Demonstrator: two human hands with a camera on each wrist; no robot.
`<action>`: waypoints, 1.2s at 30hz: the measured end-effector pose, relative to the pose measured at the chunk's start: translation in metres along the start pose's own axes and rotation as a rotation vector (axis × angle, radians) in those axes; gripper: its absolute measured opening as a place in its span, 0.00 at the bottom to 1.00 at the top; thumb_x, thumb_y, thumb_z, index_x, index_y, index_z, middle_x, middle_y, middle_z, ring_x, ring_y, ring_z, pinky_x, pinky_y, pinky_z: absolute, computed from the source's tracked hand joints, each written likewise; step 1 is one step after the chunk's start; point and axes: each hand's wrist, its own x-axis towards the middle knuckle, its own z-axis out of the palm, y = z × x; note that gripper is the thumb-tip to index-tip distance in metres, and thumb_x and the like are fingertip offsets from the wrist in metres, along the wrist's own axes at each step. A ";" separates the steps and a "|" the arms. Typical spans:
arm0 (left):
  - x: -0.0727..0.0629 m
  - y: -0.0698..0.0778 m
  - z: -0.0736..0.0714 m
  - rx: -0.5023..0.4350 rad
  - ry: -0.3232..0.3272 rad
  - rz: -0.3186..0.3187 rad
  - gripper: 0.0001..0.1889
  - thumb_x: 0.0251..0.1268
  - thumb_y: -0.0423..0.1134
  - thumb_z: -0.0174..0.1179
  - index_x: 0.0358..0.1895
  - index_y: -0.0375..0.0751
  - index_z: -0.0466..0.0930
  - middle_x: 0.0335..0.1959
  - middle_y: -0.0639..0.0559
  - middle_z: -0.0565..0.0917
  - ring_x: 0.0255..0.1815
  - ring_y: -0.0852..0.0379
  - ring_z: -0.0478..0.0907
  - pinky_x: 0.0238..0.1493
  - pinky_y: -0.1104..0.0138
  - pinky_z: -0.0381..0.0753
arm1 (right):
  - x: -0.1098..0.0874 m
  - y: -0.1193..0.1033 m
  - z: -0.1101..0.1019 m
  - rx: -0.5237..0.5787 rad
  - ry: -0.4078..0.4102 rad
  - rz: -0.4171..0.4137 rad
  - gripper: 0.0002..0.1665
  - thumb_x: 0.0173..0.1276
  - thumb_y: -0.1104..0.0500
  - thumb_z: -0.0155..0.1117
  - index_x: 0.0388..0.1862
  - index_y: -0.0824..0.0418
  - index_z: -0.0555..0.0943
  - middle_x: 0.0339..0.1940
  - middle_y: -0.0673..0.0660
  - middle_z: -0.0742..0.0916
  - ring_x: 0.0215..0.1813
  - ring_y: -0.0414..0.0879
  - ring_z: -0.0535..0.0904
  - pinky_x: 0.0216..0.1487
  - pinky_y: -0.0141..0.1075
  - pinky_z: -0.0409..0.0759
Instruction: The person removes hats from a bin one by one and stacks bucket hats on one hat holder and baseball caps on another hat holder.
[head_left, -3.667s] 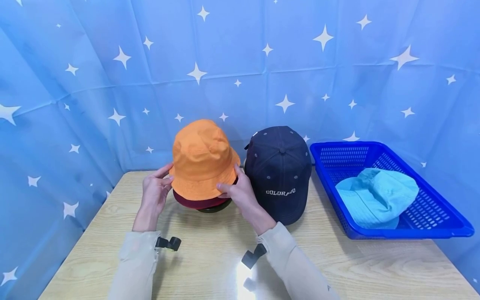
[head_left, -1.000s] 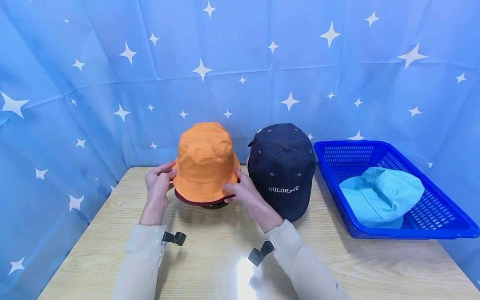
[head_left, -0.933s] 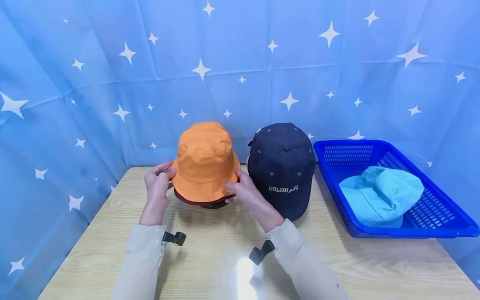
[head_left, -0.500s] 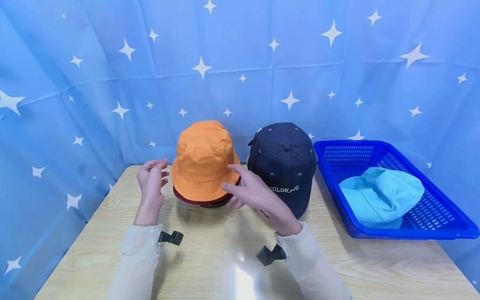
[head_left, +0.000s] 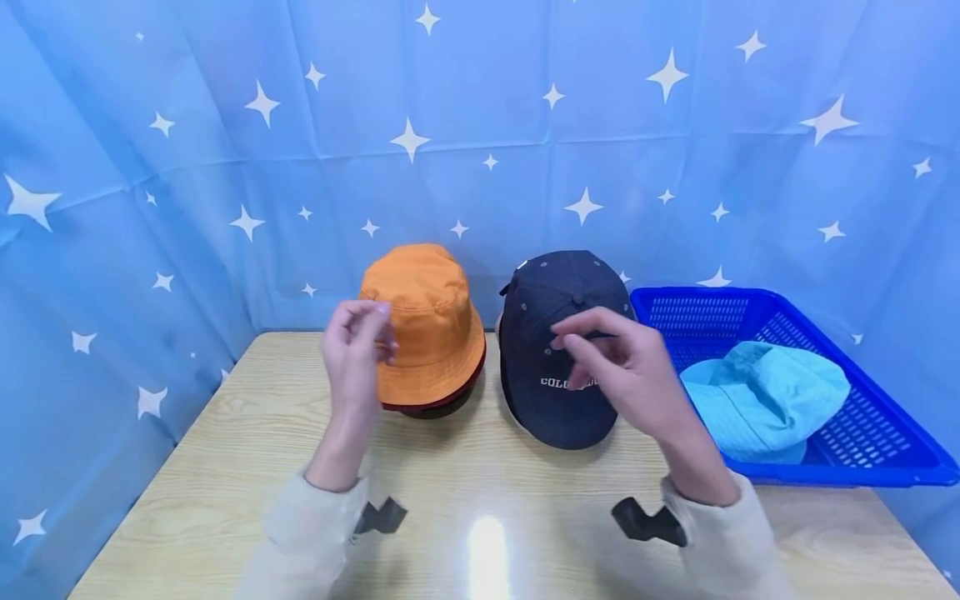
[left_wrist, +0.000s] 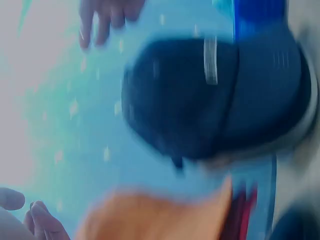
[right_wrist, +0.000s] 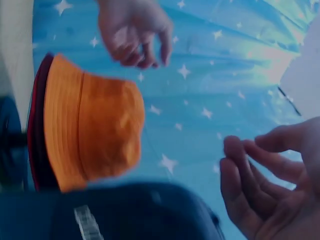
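An orange bucket hat [head_left: 427, 287] sits over a dark red hat [right_wrist: 41, 125], whose brim edge shows underneath, on a dark stand. Beside it is a navy baseball cap [head_left: 564, 279] lettered COLORADO, its peak toward me. My left hand [head_left: 354, 358] holds nothing, fingers loosely bent, and overlaps the orange hat's left side in the head view. Held up in front of the cap, my right hand [head_left: 626, 371] is also without a thing, its fingers bent. In the right wrist view the fingers are apart from both hats.
A blue plastic basket [head_left: 855, 477] stands at the right of the wooden table [head_left: 225, 442], with a light blue bucket hat [head_left: 783, 392] lying in it. A blue curtain [head_left: 480, 92] with white stars hangs behind and at the sides.
Both hands have let go of the orange hat's brim. The left hand drew off leftward, then came back right; the right hand moved right to the navy cap. The orange hat stays on the stand.
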 end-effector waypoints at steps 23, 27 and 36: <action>-0.134 -0.083 0.178 0.137 -0.697 -0.383 0.11 0.64 0.33 0.70 0.49 0.44 0.84 0.39 0.62 0.85 0.31 0.70 0.83 0.34 0.72 0.87 | -0.068 0.071 -0.203 -0.883 0.010 0.690 0.41 0.79 0.38 0.52 0.69 0.74 0.70 0.69 0.85 0.69 0.65 0.83 0.63 0.56 0.74 0.68; -0.150 -0.108 0.196 0.339 -0.773 -0.384 0.19 0.63 0.42 0.72 0.57 0.60 0.84 0.49 0.64 0.83 0.39 0.74 0.79 0.36 0.75 0.81 | -0.079 0.088 -0.217 -0.871 -0.064 0.796 0.47 0.78 0.34 0.52 0.68 0.77 0.70 0.67 0.88 0.67 0.60 0.84 0.65 0.50 0.71 0.73; -0.160 -0.128 0.196 0.515 -0.967 -0.215 0.27 0.67 0.48 0.68 0.69 0.68 0.76 0.61 0.69 0.77 0.46 0.76 0.77 0.49 0.78 0.75 | -0.089 0.101 -0.229 -0.634 0.197 0.885 0.37 0.75 0.37 0.59 0.62 0.68 0.83 0.69 0.79 0.75 0.69 0.78 0.66 0.35 0.30 0.72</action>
